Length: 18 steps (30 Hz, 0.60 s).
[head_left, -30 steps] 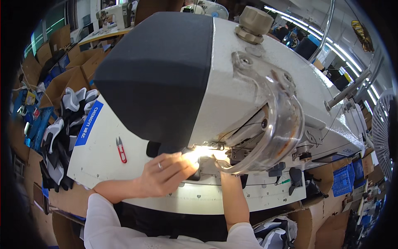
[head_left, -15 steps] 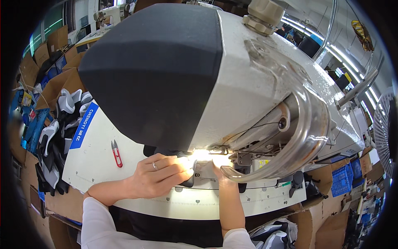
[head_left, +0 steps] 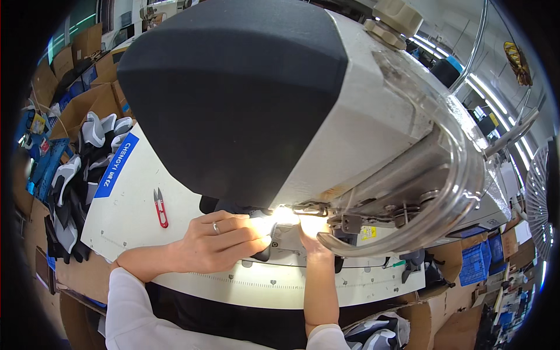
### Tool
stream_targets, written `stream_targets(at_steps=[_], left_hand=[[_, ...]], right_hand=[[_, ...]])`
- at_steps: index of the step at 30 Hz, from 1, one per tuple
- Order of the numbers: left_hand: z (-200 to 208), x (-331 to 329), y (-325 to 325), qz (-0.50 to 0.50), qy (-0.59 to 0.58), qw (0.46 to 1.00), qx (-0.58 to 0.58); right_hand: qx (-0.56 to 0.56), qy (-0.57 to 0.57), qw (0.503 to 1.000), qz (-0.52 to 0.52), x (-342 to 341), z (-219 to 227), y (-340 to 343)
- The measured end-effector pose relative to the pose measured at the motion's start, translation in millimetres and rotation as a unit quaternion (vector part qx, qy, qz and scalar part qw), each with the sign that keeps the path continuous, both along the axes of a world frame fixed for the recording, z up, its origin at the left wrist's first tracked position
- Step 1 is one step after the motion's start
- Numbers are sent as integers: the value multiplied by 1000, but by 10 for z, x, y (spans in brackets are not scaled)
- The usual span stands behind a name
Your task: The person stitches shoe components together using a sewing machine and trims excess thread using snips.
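A large sewing machine head with a dark cover and pale body looms over the work area. Under it, my left hand has its fingers curled together on a dark fabric piece, whose edge shows beside the fingertips. My right hand reaches up near the needle area, just left of the clear curved guard. Strong lamp glare and the machine hide its fingers. Most of the fabric is also hidden or washed out there. Red-handled thread snips lie on the white table to the left.
A heap of grey, white and black sewn pieces lies along the table's left side. Similar pieces fill a box at lower right. A blue crate and a fan stand at right.
The view has shifted slightly, so the machine head looks larger and the table sits a little further left. Both hands keep nearly the same place under the machine.
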<state>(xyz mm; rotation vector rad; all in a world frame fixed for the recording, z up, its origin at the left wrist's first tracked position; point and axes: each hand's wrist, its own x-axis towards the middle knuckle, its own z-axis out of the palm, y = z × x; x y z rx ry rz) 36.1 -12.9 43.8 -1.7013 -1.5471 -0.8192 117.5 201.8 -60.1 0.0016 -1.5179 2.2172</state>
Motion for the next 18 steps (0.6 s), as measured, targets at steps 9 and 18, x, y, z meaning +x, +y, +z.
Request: stream_targets(at_steps=[9,18], left_hand=[[-82,-113,141,3,-26,999,47],[-64,-87,98,5,-42,999,15]], right_hand=[[-256,169,939,154,-48,173,-22],[-147,126,979,66,-121,-351,184]])
